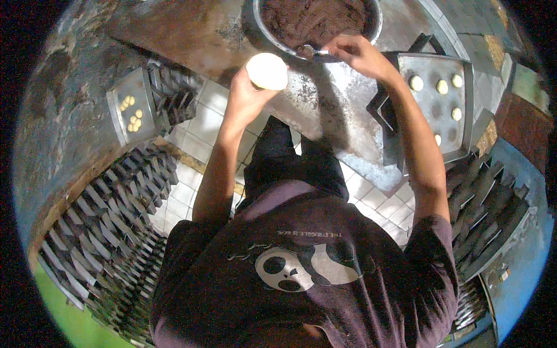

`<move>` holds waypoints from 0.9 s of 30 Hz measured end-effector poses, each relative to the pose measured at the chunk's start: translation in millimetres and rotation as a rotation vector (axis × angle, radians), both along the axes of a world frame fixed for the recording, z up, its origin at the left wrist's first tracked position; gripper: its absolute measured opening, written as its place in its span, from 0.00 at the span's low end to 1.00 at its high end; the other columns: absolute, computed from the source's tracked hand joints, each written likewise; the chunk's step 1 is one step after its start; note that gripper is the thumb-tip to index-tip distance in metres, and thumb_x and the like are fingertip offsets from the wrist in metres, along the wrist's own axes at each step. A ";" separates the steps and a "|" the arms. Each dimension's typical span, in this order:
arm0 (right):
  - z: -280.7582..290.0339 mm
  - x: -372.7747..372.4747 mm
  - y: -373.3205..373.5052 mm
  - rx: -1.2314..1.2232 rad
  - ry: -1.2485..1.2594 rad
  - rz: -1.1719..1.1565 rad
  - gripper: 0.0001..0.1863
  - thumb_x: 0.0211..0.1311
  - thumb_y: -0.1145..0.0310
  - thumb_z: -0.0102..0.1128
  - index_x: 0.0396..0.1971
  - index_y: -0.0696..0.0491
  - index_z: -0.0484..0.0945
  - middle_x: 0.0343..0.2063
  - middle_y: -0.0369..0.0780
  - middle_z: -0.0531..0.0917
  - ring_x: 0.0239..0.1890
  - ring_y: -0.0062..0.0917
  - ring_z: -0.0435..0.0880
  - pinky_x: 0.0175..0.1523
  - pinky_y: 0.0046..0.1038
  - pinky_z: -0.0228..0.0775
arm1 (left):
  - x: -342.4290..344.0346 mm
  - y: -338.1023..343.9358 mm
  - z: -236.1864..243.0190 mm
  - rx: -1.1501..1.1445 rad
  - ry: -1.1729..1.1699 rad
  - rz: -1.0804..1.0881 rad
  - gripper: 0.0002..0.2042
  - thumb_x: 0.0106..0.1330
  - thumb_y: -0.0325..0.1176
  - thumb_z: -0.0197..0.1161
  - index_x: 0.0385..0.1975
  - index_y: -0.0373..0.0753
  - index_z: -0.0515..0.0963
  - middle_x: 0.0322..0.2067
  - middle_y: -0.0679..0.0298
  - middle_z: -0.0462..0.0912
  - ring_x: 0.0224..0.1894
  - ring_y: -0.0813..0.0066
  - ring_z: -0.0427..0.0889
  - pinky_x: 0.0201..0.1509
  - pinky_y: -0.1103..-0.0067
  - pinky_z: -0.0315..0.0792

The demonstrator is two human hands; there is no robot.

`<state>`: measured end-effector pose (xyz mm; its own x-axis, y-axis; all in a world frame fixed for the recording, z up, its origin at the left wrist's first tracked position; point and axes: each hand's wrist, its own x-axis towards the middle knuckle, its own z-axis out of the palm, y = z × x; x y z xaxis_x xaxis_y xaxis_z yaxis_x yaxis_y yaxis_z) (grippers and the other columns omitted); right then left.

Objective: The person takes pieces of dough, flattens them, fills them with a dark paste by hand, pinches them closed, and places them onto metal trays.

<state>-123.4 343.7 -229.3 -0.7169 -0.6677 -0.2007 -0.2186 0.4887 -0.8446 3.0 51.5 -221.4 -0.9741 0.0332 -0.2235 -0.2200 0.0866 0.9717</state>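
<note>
On the fingers and palm of my left hand [245, 100] rests a pale, round piece of dough [267, 71], held up near the edge of the worn metal table [301, 95]. My right hand [361, 57] grips a metal spoon [316, 51] by its handle, with the fingers closed round it. The spoon's bowl is over the near rim of a large round metal basin [258, 23]. Brown, crumbly or pasty filling [319, 17] lies in the basin. Whether the spoon carries any filling is too small to tell.
To the right, beyond my forearm, a baking tray [429, 107] bears several pale dough balls. Another tray [119, 122] at the left holds small dough pieces. Dark stacked metal racks or trays [104, 209] stand on both sides. White floor tiles [200, 124] show below the table.
</note>
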 end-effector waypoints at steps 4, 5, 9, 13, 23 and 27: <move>66.2 63.8 -23.5 -0.125 0.275 -0.153 0.12 0.64 0.74 0.64 0.47 0.51 0.86 0.39 0.43 0.83 0.44 0.37 0.84 0.52 0.36 0.77 | -6.7 24.4 16.3 -0.162 0.117 -0.054 0.22 0.55 0.27 0.79 0.50 0.34 0.79 0.44 0.61 0.89 0.48 0.75 0.86 0.56 0.77 0.79; 73.5 77.6 -26.2 -0.075 0.330 -0.193 0.15 0.62 0.76 0.64 0.48 0.49 0.86 0.39 0.43 0.81 0.43 0.39 0.84 0.50 0.37 0.77 | -8.3 33.2 21.7 -0.203 0.149 -0.068 0.23 0.55 0.27 0.80 0.49 0.35 0.79 0.43 0.62 0.89 0.47 0.76 0.86 0.55 0.77 0.79; 71.5 121.2 -16.9 0.023 0.444 -0.292 0.26 0.55 0.78 0.64 0.56 0.44 0.83 0.45 0.41 0.78 0.45 0.41 0.82 0.51 0.41 0.77 | -13.1 52.7 37.3 -0.322 0.269 -0.085 0.18 0.56 0.29 0.79 0.45 0.35 0.81 0.39 0.63 0.89 0.42 0.77 0.87 0.50 0.77 0.80; 67.1 161.5 13.7 -0.013 0.373 -0.402 0.27 0.56 0.80 0.62 0.57 0.43 0.82 0.45 0.43 0.78 0.46 0.42 0.81 0.52 0.39 0.76 | -4.3 70.6 29.9 -0.375 0.341 -0.157 0.18 0.55 0.33 0.80 0.42 0.35 0.82 0.37 0.57 0.91 0.40 0.69 0.91 0.47 0.71 0.82; -117.2 284.6 137.4 0.235 -0.013 -0.650 0.20 0.62 0.67 0.71 0.52 0.59 0.82 0.48 0.51 0.83 0.49 0.42 0.85 0.55 0.39 0.75 | 19.4 146.5 21.8 -0.159 0.029 -0.488 0.17 0.64 0.32 0.74 0.49 0.33 0.80 0.43 0.60 0.88 0.46 0.77 0.85 0.54 0.76 0.78; 32.0 234.4 117.7 -0.243 0.125 -0.646 0.33 0.54 0.60 0.80 0.59 0.55 0.80 0.52 0.44 0.82 0.51 0.35 0.83 0.57 0.37 0.76 | 29.2 173.3 28.9 -0.144 0.017 -0.732 0.18 0.62 0.33 0.74 0.50 0.34 0.80 0.44 0.59 0.88 0.46 0.74 0.85 0.53 0.75 0.78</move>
